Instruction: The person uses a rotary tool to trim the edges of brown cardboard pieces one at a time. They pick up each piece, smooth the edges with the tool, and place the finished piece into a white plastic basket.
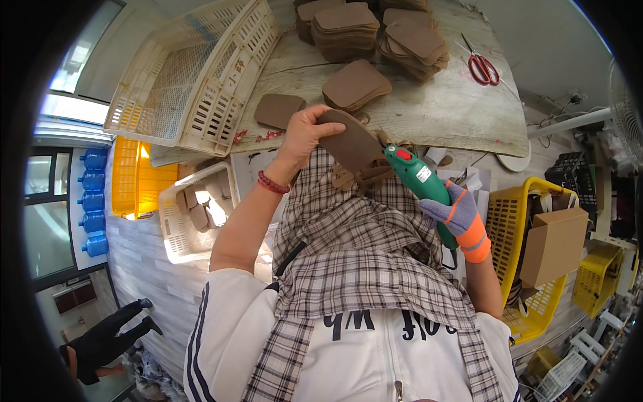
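Observation:
My bare left hand [303, 137], a red bracelet on its wrist, pinches the edge of a flat brown rounded piece [351, 142] over my lap. My right hand [461, 218], in a grey and orange glove, is wrapped round a green handheld power tool [414, 173] with a red switch. The tool's narrow tip meets or nearly meets the piece's right edge; contact cannot be made out. Brown scraps [368, 175] hang below the piece, against my checked apron [355, 228]. On the table just beyond lie a small stack of like pieces [356, 84] and a flatter one [279, 110].
Taller stacks [345, 30] stand farther back on the worn table [462, 110], with red-handled scissors [482, 67] at its right. A cream crate [194, 80] rests at the left. Below it, a white basket [175, 231] holds brown pieces. At right, a yellow basket [502, 221] holds a cardboard box [554, 244].

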Tool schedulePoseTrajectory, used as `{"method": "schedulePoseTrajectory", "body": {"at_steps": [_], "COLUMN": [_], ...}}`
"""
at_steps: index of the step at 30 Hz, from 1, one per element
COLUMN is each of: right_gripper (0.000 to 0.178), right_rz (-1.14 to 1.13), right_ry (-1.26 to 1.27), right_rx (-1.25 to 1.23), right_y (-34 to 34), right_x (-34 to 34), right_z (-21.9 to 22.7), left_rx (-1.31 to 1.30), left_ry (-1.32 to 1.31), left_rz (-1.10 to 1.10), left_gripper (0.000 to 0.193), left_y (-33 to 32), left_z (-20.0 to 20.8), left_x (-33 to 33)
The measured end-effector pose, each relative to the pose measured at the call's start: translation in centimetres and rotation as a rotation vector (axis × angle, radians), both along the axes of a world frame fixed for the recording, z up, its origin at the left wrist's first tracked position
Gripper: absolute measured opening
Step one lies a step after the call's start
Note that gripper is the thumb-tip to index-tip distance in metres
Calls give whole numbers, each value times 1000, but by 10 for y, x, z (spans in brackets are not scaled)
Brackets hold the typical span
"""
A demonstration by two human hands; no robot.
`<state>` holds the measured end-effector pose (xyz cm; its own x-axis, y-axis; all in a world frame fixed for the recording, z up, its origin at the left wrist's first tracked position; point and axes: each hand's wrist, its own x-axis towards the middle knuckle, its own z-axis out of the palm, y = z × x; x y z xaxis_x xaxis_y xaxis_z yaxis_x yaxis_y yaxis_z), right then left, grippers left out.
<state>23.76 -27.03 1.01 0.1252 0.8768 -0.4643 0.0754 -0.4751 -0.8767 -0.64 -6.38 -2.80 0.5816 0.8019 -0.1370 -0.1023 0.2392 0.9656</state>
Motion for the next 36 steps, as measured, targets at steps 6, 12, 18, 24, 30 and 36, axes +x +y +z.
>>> {"method": "schedulePoseTrajectory", "body": {"at_steps": [6, 12, 18, 24, 30, 36], "right_gripper": [45, 47, 50, 46, 43, 38], "right_rz": [5, 0, 48, 0, -75, -110], "right_ry": [35, 40, -7, 142, -25, -89], "right_rx": [7, -12, 8, 55, 45, 36], "right_y": [1, 3, 9, 19, 4, -1], "right_x": [-6, -11, -13, -23, 3, 3], "right_z": [0, 3, 1, 4, -28, -35], "left_rx": [16, 11, -20, 14, 89, 1167], "left_ry": [81, 181, 234, 185, 333, 1012], "left_rz": [-76, -196, -310, -236, 477, 604], "left_gripper": [14, 13, 15, 20, 34, 48], "left_y": [-6, -18, -24, -16, 80, 84], "left_z": [-4, 5, 4, -1, -27, -48], "left_x": [4, 10, 13, -7, -94, -61]}}
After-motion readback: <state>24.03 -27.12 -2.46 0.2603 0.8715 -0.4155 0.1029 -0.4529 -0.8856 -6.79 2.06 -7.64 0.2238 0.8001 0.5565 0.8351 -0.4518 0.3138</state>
